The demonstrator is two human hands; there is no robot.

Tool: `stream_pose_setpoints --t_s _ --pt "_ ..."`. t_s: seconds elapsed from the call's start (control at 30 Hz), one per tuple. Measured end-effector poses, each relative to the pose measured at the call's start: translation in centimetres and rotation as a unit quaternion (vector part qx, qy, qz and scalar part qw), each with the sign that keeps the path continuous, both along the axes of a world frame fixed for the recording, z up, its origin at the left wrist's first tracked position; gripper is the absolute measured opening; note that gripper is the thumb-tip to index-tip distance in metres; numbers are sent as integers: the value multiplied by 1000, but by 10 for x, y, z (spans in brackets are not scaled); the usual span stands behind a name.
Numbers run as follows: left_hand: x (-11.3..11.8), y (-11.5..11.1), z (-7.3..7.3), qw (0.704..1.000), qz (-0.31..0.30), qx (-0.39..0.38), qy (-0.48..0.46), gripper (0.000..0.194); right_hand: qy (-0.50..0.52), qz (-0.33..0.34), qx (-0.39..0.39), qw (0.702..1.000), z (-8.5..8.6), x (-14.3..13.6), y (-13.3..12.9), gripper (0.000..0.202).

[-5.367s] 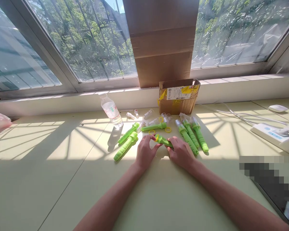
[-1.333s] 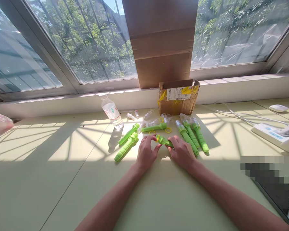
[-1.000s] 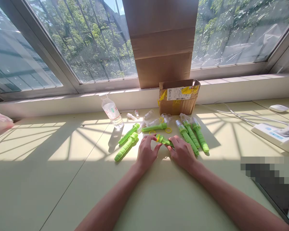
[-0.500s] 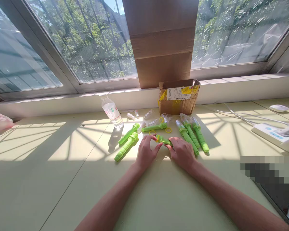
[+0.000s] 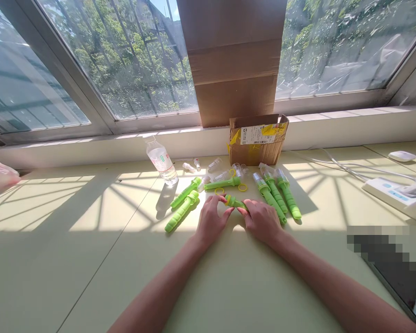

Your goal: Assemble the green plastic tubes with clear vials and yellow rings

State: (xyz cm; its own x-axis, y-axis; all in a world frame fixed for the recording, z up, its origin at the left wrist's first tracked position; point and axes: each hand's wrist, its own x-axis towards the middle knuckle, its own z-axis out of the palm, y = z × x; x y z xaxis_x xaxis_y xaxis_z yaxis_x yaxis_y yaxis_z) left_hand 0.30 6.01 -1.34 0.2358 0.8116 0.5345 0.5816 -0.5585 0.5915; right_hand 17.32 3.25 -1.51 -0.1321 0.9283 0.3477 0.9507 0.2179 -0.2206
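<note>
Between my two hands is a green plastic tube (image 5: pixel 240 204) with a ribbed body, lying nearly level, with a yellow ring (image 5: pixel 227 199) around its threaded end. My left hand (image 5: pixel 211 216) pinches that ringed end with thumb and fingers. Closed around the other end of the tube is my right hand (image 5: pixel 262 219), which hides part of the body. Just beyond my fingers lie another green tube (image 5: pixel 223 184) and loose yellow rings (image 5: pixel 242 187). Left of my left hand rest two more green tubes (image 5: pixel 182 212). Several green tubes with clear caps (image 5: pixel 272 193) lie beside my right hand.
Clear caps (image 5: pixel 215 164) and small white-capped pieces (image 5: pixel 189 167) lie farther back. A water bottle (image 5: pixel 162 163) stands left of them. An open cardboard box (image 5: pixel 256 150) is against the window ledge. At right are a power strip (image 5: pixel 390 192) with cables and a dark, partly pixelated object (image 5: pixel 395 282).
The green tube has turned slightly between my fingers, and my right fingers have shifted a little. Both hands stay in nearly the same place.
</note>
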Motion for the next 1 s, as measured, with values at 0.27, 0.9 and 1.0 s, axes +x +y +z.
stream_pose_setpoints --t_s 0.27,0.9,1.0 --pt "-1 -1 1 1000 -2 -2 8 15 27 10 -34 999 2 3 1 17" --pt "-1 2 -1 1000 -5 -18 -3 21 6 17 19 1000 -3 1 0 16" --pt "-1 2 -1 1000 -3 -19 -5 21 -9 15 24 1000 -2 0 1 16"
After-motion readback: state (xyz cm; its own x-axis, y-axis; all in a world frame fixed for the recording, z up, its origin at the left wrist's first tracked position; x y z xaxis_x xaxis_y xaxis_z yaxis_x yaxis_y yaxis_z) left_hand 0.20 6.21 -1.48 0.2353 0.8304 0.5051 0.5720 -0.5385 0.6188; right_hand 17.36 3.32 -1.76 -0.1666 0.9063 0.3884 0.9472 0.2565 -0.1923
